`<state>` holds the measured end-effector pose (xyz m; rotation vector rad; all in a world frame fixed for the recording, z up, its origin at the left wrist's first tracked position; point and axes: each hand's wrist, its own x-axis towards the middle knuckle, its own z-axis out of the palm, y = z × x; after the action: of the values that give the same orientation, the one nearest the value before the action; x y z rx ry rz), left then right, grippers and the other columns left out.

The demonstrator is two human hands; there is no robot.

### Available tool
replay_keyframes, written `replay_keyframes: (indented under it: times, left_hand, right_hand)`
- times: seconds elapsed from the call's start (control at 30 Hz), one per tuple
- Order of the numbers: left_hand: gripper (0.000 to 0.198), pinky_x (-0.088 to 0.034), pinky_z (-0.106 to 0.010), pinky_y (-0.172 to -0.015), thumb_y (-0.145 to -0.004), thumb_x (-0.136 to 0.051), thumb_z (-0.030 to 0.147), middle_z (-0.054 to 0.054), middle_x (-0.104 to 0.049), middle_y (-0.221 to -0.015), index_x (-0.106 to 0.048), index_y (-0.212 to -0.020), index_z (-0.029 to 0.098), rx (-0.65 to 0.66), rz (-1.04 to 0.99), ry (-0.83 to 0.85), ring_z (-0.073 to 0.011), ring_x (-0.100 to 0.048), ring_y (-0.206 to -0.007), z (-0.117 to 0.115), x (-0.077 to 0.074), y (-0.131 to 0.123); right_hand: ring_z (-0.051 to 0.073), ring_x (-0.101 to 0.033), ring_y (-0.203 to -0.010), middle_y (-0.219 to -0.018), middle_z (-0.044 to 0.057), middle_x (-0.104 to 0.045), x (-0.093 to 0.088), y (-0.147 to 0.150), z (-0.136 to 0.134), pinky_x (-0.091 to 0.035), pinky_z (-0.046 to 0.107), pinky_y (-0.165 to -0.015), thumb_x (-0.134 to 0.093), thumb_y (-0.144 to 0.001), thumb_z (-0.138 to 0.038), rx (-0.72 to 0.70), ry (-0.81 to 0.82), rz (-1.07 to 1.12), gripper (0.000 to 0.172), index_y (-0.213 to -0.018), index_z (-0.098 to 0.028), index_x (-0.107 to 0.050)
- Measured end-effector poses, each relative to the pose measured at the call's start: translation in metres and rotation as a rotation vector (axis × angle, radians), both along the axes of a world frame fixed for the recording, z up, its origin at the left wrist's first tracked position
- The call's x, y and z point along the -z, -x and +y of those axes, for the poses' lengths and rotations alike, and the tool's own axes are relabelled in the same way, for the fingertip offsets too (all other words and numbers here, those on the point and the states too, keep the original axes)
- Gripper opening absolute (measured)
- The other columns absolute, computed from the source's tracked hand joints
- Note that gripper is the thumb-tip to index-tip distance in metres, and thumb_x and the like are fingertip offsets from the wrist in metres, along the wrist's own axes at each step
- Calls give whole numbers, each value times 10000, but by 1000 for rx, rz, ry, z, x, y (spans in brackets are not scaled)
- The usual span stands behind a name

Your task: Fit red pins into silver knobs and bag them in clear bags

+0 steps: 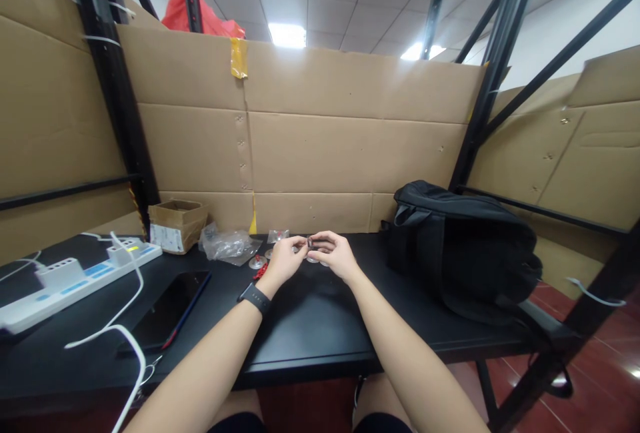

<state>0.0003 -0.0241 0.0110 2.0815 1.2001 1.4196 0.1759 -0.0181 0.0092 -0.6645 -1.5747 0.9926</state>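
Both my hands meet above the far middle of the black table (310,326). My left hand (284,259), with a black band on its wrist, pinches one side of a small dark ring-like part (311,242). My right hand (334,254) pinches the other side of the same part. Just below and left of my hands lie small clear disc-shaped parts (258,262) and a small red piece (261,273). What the dark part is exactly is too small to tell.
A black backpack (460,246) sits on the table at right. At left lie a white power strip (75,279) with white cables, a dark phone (167,309), a small cardboard box (176,223) and clear plastic bags (227,245). Cardboard walls and black rack posts surround the table.
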Motion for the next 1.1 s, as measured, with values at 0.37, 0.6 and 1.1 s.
replay_keyframes:
  times: [0.37, 0.6, 1.1]
  left_hand:
    - [152, -460, -322, -841, -841, -588, 194, -32, -771, -903, -735, -872, 215, -184, 200, -133, -209, -693, -888, -8, -3, -2]
    - [162, -389, -358, -895, -896, -584, 306, -6, -774, -937, -739, -895, 261, -232, 247, -110, -209, -679, -928, -9, -5, -1]
    - [135, -316, -409, -889, -880, -603, 236, -65, -767, -923, -738, -890, 241, -243, 391, -183, -251, -637, -918, -9, 5, -7]
  right_hand:
    - [268, -747, -803, -911, 112, -762, 4, 4, 1, -600, 345, -686, -915, -518, -405, 75, 106, 4, 499, -889, -139, -715]
    - [233, -724, -808, -921, 123, -773, 0, -4, 2, -575, 349, -750, -721, -766, -509, 45, 14, -162, 423, -921, -121, -789]
    - [248, -743, -743, -798, 107, -780, 8, -11, 10, -582, 334, -683, -707, -776, -429, 177, -5, -320, 328, -889, -134, -797]
